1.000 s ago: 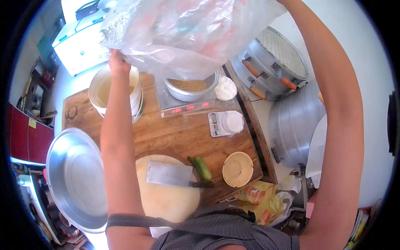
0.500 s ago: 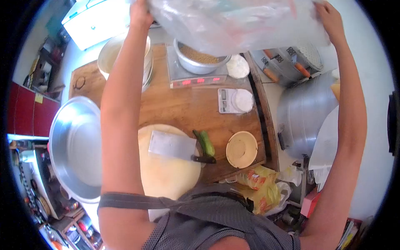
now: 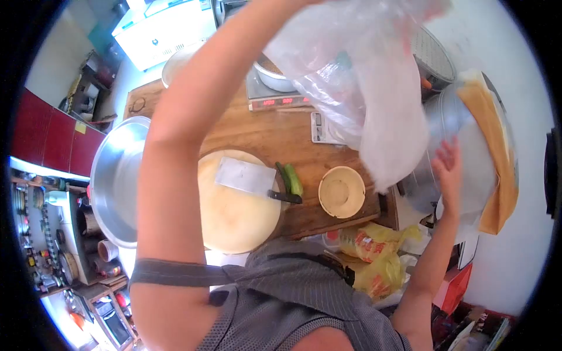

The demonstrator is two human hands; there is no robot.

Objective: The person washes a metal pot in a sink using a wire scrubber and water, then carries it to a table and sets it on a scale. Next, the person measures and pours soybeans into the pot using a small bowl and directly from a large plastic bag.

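A large, crumpled, see-through plastic bag [image 3: 389, 111] hangs over the right part of the wooden table. It hides part of the scales. My left hand [image 3: 305, 2], mostly cut off by the top edge, holds the bag up. Lower down on the right, my right hand [image 3: 448, 167] is off the bag, its fingers apart and slightly blurred, in front of a big metal pot [image 3: 433, 123]. Behind the bag are a metal bowl of brown grains [image 3: 274, 77] on a platform scale [image 3: 263, 104] and a small white kitchen scale [image 3: 319, 130].
A cleaver [image 3: 246, 177] lies on a round chopping board [image 3: 234, 225], beside green vegetables [image 3: 293, 180]. An enamel bowl [image 3: 342, 192] sits at the table's [image 3: 234, 131] near right corner. At left stands a wide metal basin [image 3: 117, 187]; yellow plastic bags [image 3: 374, 245] are below the table edge.
My right hand has let go of the bag and dropped down to the right. The bag, stretched between both hands before, now hangs down, and my left arm has swung rightward.
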